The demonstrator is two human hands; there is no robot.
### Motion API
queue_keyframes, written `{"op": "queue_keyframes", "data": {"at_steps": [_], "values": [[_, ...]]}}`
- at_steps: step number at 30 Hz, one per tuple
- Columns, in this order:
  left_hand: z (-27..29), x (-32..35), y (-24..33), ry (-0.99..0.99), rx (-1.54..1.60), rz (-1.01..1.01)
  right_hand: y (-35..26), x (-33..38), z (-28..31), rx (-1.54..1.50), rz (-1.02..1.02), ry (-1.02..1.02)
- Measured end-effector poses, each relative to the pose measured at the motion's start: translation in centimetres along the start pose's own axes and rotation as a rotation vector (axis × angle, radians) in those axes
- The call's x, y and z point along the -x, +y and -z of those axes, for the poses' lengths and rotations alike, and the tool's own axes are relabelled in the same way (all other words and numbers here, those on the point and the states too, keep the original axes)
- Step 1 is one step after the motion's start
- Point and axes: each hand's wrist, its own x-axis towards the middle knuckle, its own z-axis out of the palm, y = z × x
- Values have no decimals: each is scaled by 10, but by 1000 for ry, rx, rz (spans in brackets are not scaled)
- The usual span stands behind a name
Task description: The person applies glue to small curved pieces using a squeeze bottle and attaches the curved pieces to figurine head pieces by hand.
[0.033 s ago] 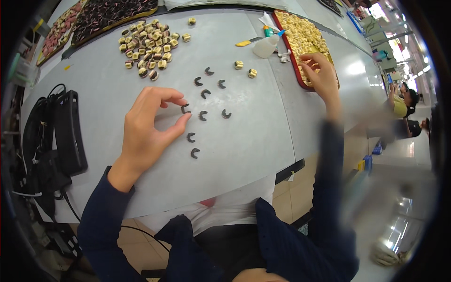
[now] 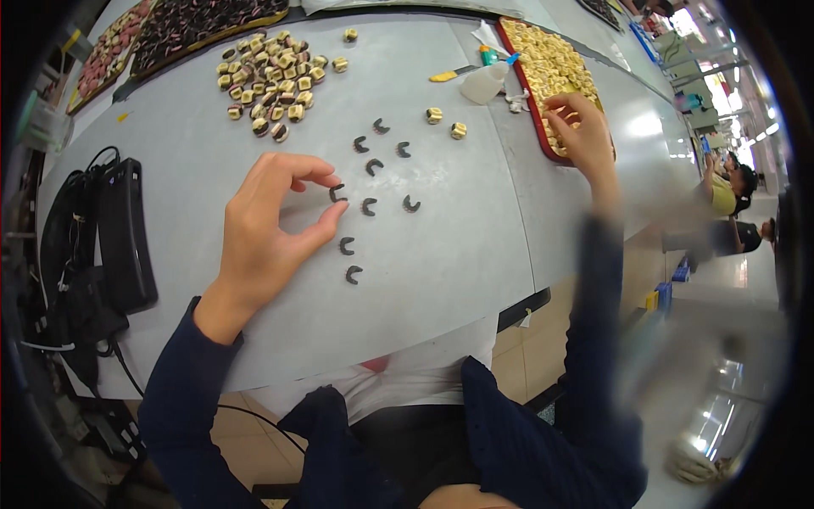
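My left hand (image 2: 264,227) pinches a small black C-shaped piece (image 2: 337,193) between thumb and forefinger, low over the grey table. Around it lie several more black C-shaped pieces (image 2: 369,207), apart from each other. My right hand (image 2: 587,142) is over the near end of a red tray (image 2: 527,100) filled with small cream-yellow pieces (image 2: 555,64). Its fingers are curled inward among those pieces; what they hold, if anything, is hidden. Two assembled cream-and-black pieces (image 2: 458,131) lie between the hands, farther back.
A heap of cream-and-black pieces (image 2: 270,81) lies at the back left. Beyond it are a tray of dark pieces (image 2: 199,34) and a tray of pink ones (image 2: 108,47). A white squeeze bottle (image 2: 483,83) and a yellow-handled knife (image 2: 443,76) are beside the red tray. A black device with cables (image 2: 127,237) stands left.
Both hands stay almost where they were. The right hand's fingers shift slightly over the red tray; the view itself moves a little.
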Motion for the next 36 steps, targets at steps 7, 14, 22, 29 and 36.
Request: {"op": "queue_keyframes", "data": {"at_steps": [7,14,22,29,36], "values": [[1,1,0,54,48,-137,-6,-11,0,79,21,-102],[-8,0,0,82,114,-205,-16,-1,8,-357,40,50],[1,6,1,86,119,-276,-144,20,-28,-1105,197,-361],[-2,5,3,137,148,-315,-183,42,-61,-1243,-147,-589],[-6,4,3,104,174,-362,-182,44,-62,-1375,-176,-690]]}}
